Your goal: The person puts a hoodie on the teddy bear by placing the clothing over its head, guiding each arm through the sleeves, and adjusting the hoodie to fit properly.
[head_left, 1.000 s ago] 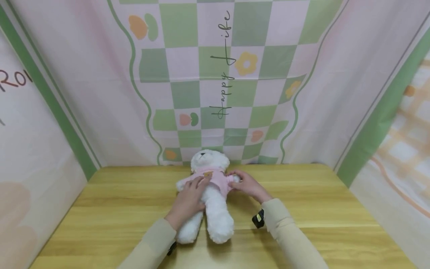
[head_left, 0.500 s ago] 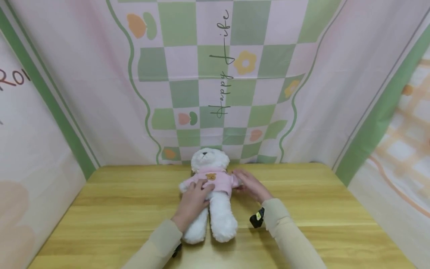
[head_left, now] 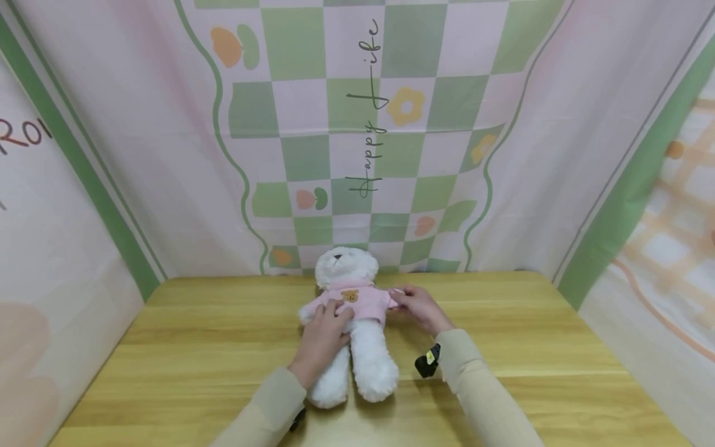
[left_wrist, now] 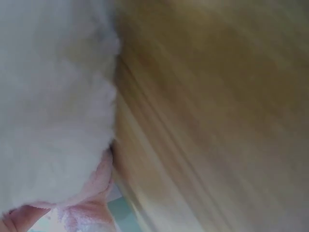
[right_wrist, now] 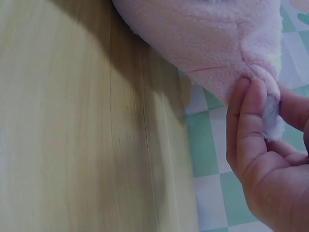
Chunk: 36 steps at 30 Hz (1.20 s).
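A white plush teddy bear in a pink shirt lies face up at mid-table, legs toward me, head at the far edge. My left hand holds its belly at the shirt hem, fingers bent over the front and thumb between the legs. With thumb and fingers, my right hand pinches the sleeve end of the bear's arm on the right. The right wrist view shows that grip close, white fur poking out between the fingers. White fur fills the left side of the left wrist view, with a fingertip low down.
The wooden table spreads out on both sides of the bear. A checkered green and white curtain hangs directly behind the far edge. A small black device sits at my right cuff.
The bear has turned from a slant to nearly straight, its feet shifting right. My left hand has moved slightly right with it. My right fingers loosened on the bear's arm, then pinched the sleeve again.
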Each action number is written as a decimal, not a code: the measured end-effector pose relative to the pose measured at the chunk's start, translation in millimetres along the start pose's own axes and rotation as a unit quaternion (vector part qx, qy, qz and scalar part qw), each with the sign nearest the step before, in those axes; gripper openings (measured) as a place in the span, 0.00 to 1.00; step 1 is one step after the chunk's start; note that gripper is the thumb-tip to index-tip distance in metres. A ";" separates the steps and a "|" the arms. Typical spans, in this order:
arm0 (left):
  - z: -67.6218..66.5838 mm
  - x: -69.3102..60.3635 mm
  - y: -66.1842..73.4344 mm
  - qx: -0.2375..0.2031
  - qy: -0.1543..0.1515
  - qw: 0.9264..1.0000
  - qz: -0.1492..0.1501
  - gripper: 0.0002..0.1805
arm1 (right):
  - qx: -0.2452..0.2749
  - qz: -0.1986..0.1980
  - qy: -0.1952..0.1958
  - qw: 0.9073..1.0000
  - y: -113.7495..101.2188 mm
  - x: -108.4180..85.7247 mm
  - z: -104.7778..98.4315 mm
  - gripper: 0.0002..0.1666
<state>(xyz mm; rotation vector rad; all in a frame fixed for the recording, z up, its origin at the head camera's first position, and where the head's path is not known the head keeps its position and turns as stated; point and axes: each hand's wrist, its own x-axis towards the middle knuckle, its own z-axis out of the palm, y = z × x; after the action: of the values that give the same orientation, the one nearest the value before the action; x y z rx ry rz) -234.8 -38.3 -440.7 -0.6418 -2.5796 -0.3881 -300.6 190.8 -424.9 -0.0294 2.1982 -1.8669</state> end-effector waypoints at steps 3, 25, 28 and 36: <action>2.7 -0.1 1.2 0.002 0.007 1.000 -0.009 0.17 | -0.006 0.001 0.020 1.000 -0.6 -0.5 1.1 0.22; -7.9 10.8 -59.1 -0.278 -0.021 0.933 -0.226 0.19 | -0.122 -0.058 -0.014 0.991 3.0 -1.1 -12.0 0.27; -3.6 9.6 -60.0 -0.313 -0.048 0.918 -0.239 0.19 | -0.125 -0.061 -0.016 0.990 4.5 -0.1 -12.8 0.27; 0.9 10.5 -61.7 -0.349 -0.022 0.898 -0.268 0.15 | -0.134 -0.081 -0.017 0.988 7.3 -0.3 -15.6 0.26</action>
<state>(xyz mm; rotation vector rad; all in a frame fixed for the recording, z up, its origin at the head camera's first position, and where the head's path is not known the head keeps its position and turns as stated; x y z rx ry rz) -274.2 -86.7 -446.1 -0.1214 -2.5929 -1.5357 -302.4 207.2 -429.7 -0.2940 2.4715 -1.6186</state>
